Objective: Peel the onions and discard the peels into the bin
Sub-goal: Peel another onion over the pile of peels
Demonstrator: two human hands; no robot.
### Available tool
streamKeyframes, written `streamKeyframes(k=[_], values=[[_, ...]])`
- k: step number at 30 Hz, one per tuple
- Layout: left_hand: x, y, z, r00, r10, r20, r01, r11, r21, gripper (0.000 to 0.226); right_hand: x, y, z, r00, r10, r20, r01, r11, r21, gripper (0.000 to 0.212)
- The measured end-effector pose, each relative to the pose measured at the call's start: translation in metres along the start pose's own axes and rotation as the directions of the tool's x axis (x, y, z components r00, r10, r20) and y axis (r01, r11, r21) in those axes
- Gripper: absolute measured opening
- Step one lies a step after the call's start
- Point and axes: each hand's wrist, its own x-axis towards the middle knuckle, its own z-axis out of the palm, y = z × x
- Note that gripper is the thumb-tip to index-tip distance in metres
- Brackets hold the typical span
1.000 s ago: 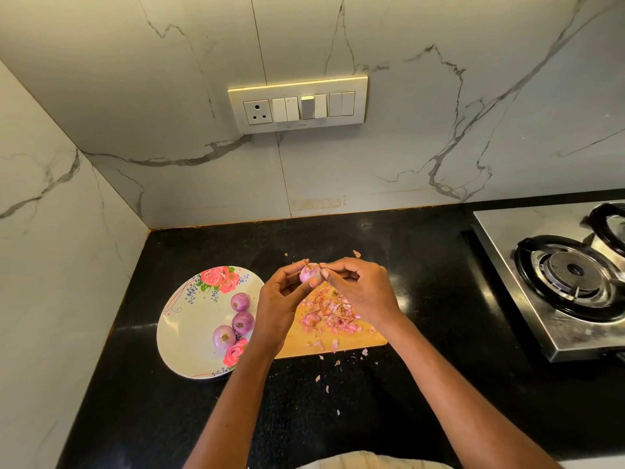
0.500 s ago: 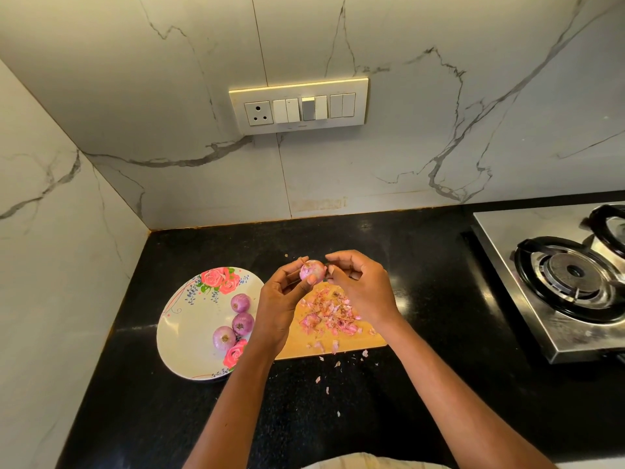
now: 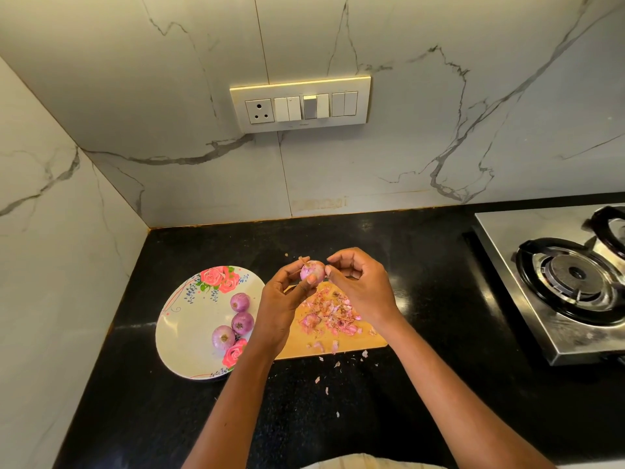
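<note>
Onion-peeling is the step in hand: a small, pale purple onion (image 3: 313, 270) sits just above centre of the frame, raised over the far edge of the light wooden chopping board (image 3: 338, 346). The left hand (image 3: 280, 302) is closed around it, thumb and fingertips pinching its lower side, and a papery tan strip of skin sticks up at its upper left. The right hand (image 3: 363, 287) is half curled, its fingertips touching the onion's right side; whether they grip a flake of skin is too small to tell. To do this well, I judge the left hand should turn the onion a little at a time, so the right can catch a loose edge and pull it down toward the root rather than tearing off scraps. Keeping the work over the board matters, because the pile of pink and tan peels (image 3: 329, 314) lies there, while several stray bits have landed on the black table (image 3: 135, 418) below the board, toward the lower centre of the frame. Three purple onions (image 3: 236, 319), apparently already peeled, rest on the white oval plate with pink roses (image 3: 189, 333) at the left. No bin is in view, so discarding is not yet done.
</note>
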Motion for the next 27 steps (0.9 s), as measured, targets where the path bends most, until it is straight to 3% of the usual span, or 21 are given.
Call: streamKeyframes(k=[7,13,19,24,27], values=[[0.000,0.006,-0.002,0.998,-0.056,0.042,0.062,0.986,-0.154,0.041,0.004,0.015,-0.006,0.994,0.059,-0.089,-0.067,0.993,-0.100,0.009],[0.001,0.004,-0.003,0.995,-0.080,0.062,0.089,0.984,-0.157,0.037,0.004,0.020,-0.007,0.993,0.117,0.025,-0.107,0.960,-0.259,0.016],[0.001,0.001,-0.003,0.999,0.016,0.043,-0.019,0.998,0.060,0.047,0.002,0.001,-0.003,0.996,0.041,0.076,-0.033,0.994,-0.105,0.025],[0.002,0.001,-0.003,0.998,0.045,0.038,-0.049,0.993,0.106,0.043,0.002,-0.003,0.002,0.996,0.006,0.087,0.000,0.997,-0.076,0.024],[0.001,0.003,-0.003,0.996,0.031,0.079,-0.038,0.996,0.084,0.044,0.002,0.002,0.001,0.996,0.064,0.067,-0.065,0.998,0.025,0.021]])
